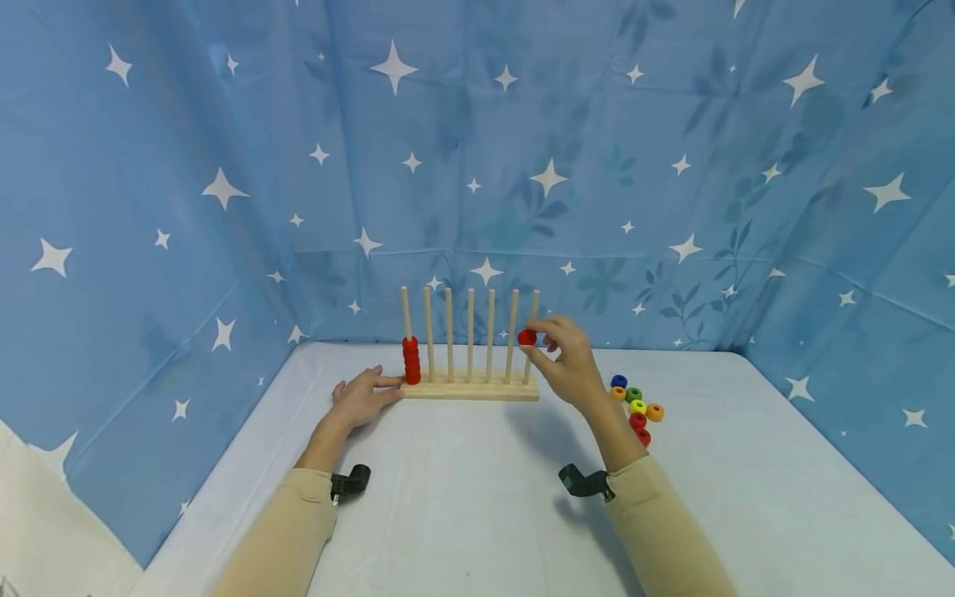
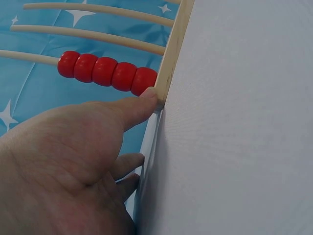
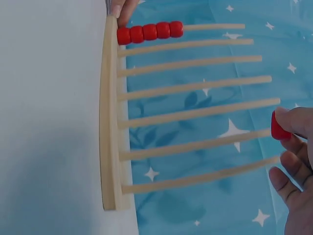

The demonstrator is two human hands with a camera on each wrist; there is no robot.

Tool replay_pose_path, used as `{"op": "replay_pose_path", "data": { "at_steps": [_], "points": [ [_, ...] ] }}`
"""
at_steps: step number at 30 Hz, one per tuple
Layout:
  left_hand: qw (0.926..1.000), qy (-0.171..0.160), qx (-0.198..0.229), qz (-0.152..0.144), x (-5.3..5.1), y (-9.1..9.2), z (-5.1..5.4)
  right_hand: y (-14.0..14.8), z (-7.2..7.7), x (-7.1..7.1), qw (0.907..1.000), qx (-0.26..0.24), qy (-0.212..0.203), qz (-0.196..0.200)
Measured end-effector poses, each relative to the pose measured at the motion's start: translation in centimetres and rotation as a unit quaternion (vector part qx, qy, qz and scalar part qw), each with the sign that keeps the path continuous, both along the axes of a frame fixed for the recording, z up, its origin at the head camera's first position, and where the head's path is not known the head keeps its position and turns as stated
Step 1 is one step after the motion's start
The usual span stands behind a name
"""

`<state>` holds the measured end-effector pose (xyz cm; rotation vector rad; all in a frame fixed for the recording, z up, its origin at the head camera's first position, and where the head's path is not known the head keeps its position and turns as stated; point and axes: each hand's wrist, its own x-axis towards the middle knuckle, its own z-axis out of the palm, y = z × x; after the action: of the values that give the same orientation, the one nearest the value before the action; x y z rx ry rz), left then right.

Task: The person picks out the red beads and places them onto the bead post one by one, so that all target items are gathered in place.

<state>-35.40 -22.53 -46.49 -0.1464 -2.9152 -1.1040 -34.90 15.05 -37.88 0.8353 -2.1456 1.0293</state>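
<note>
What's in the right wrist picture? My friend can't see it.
A right hand pinches a round red bead near one end of a row of seven thin wooden rods on a pale wooden base. Five round red beads sit on the farthest rod, where a left hand grips the base; blue, white-starred cloth hangs behind.

Wearing a long, plain beige left sleeve (image 1: 276,531) at the lower left of the head view and a matching right sleeve (image 1: 666,531) at the lower right, lightly creased and stopping short of the hand. Carrying at the sleeve ends a small black left wrist camera (image 1: 359,478) with a rounded, knob-like head, below left of centre, and a right wrist camera (image 1: 577,481) of similar shape and colour, below right of centre. Leaving left hand (image 1: 364,397) and right hand (image 1: 570,363) bare.
</note>
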Motion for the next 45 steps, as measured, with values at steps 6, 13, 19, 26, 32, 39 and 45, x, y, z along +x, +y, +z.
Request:
{"op": "replay_pose_path", "data": {
  "at_steps": [6,13,19,26,32,39,45],
  "points": [
    [1.0,0.005,0.0,-0.004,0.0,0.0,-0.1,-1.9,0.5,0.2,0.9995,-0.029,0.011,-0.005],
    [1.0,0.007,0.0,-0.006,0.2,0.1,0.1,-3.7,0.9,0.4,0.9983,-0.058,-0.007,0.006],
    [1.0,0.007,0.0,-0.005,0.1,0.2,0.1,-5.0,0.8,0.3,0.9978,-0.059,-0.017,0.025],
    [0.9999,0.011,0.004,-0.006,0.1,0.0,0.1,-6.5,0.9,0.2,0.9983,-0.052,-0.004,0.026],
    [0.9998,0.011,0.009,-0.01,0.2,0.0,0.0,-7.7,1.4,-0.3,0.998,-0.058,0.014,0.021],
    [0.9998,0.013,0.006,-0.011,0.1,0.0,0.0,-9.3,2.7,-0.6,0.9969,-0.072,0.017,0.026],
    [0.9999,0.013,0.006,-0.004,0.0,-0.1,-0.1,-10.7,3.9,-0.6,0.996,-0.079,0.015,0.039]
  ]
}}
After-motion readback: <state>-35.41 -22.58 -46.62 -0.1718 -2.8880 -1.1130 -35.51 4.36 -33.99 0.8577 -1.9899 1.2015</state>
